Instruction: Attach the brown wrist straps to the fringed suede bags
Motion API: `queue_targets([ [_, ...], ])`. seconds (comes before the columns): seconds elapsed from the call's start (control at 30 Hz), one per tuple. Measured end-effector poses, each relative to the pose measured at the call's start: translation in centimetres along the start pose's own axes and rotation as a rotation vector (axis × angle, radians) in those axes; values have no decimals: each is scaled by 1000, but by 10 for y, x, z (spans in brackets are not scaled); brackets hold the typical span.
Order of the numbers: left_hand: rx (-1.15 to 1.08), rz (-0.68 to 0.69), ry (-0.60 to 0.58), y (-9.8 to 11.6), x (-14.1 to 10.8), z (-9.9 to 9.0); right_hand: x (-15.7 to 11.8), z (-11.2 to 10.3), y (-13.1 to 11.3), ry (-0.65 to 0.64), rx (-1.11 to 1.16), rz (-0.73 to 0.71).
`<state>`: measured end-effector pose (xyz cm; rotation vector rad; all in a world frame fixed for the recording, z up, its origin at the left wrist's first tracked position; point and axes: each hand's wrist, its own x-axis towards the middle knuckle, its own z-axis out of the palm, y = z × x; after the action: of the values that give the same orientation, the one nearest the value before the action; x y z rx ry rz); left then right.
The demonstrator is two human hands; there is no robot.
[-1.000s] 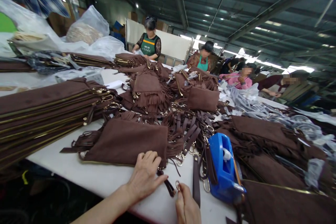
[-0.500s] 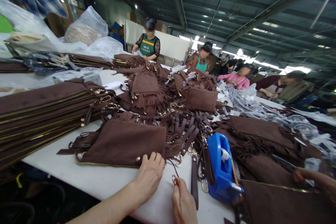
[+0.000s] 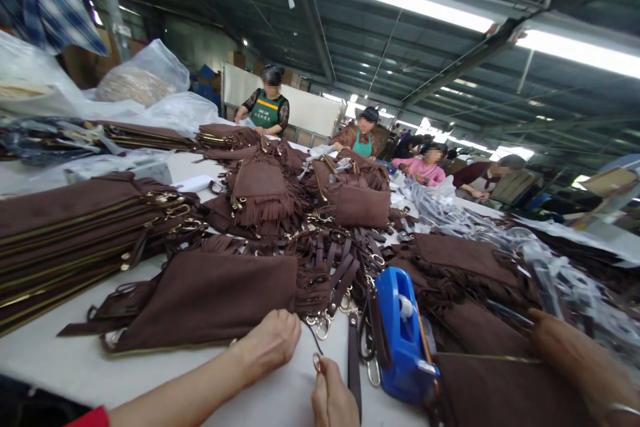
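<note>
A dark brown suede pouch [image 3: 210, 293] with a gold zip edge lies flat on the white table. My left hand [image 3: 274, 341] is closed at its lower right corner, fingers curled; whatever they grip is hidden. From beside those fingers a thin dark cord [image 3: 314, 339] runs down to a small metal ring [image 3: 317, 361]. My right hand [image 3: 334, 395] pinches that ring between thumb and fingertip. Just right of it lies a brown strap [image 3: 354, 360], with a metal clip [image 3: 373, 372] beyond.
A blue tape dispenser [image 3: 404, 340] stands right of my hands. Stacked brown pouches [image 3: 75, 213] rise at left; fringed pouches [image 3: 260, 180] and straps [image 3: 345, 260] pile up behind. Another person's hand [image 3: 575, 353] is over a pouch [image 3: 500, 387] at right. Several people work across the table.
The view has tilted up and shifted, so things sit lower and farther left. Both my hands keep nearly the same hold. The other person's hand at right reaches farther in.
</note>
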<state>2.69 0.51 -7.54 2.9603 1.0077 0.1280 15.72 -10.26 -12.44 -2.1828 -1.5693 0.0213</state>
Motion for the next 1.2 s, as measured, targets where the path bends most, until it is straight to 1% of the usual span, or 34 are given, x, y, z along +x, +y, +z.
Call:
queue_targets([
  [0.07,-72,-76,19,-5,-2,-3,2,-8,-4,-36,93,-18],
  [0.17,-212,-178,59,-10,-12,-5,9,-19,-15,-97,263,-32],
  [0.27,-360,-211,73,-7,-23,-7,18,-23,-29,-169,377,-40],
  [0.3,-398,-228,76,-5,-25,-7,21,-23,-33,-187,369,-38],
  [0.37,-458,-283,85,-2,-27,-9,26,-21,-38,-195,278,-28],
  [0.43,-499,-346,90,0,-25,-10,30,-18,-41,-185,162,-21],
  [0.5,-523,-401,90,1,-22,-11,33,-16,-42,-202,91,-26],
  [0.6,-533,-467,82,2,-18,-12,34,-13,-44,-242,44,-37],
  [0.7,-524,-511,67,4,-16,-12,35,-12,-46,-245,20,-54],
  [0.87,-496,-555,44,7,-15,-14,35,-11,-50,-241,-53,-61],
  [1.03,-472,-574,44,9,-16,-14,34,-10,-56,-277,-111,-59],
  [1.2,-464,-572,42,7,-15,-11,28,-14,-59,-327,-58,-22],
])
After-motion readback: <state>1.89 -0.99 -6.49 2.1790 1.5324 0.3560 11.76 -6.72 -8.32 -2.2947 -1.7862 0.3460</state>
